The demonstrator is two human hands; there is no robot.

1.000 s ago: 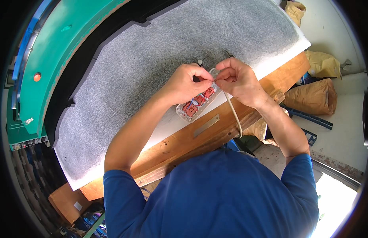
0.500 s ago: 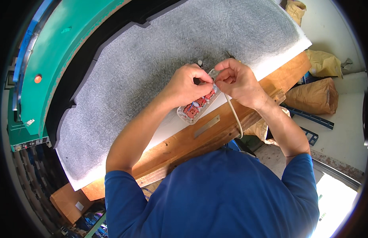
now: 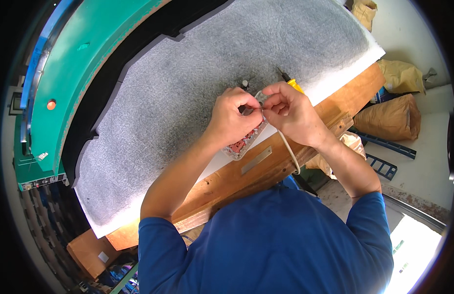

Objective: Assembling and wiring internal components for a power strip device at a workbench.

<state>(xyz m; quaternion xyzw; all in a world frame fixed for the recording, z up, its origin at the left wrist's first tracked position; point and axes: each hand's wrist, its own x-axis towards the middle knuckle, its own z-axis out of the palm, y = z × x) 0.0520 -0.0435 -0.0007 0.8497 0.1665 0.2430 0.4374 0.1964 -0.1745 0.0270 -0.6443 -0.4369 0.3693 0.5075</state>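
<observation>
An opened power strip [image 3: 240, 148] lies slantwise on the bench, its pale housing showing reddish parts and thin wires inside. Over its far end, my left hand [image 3: 231, 120] and my right hand [image 3: 296, 116] meet with pinched fingertips. Whatever is between them is too small to make out; it may be a wire end. A white cable [image 3: 291, 151] comes out beneath my right hand and curves down over the bench edge. Just beyond that hand lies a screwdriver with a yellow handle [image 3: 295, 85]. A small black piece with a white top [image 3: 244, 84] stands past my left fingers.
Grey fibrous matting [image 3: 153, 98] covers the bench, with a wooden front edge [image 3: 330, 115] holding a metal plate [image 3: 257, 160]. A green machine [image 3: 60, 73] with a black border curves along the far left. Paper sacks [image 3: 386, 118] and dark blue frames [image 3: 383, 166] are at the right.
Both hands have shifted slightly toward me, still pinched together. My left hand covers more of the power strip, and the screwdriver shows more beyond my right hand.
</observation>
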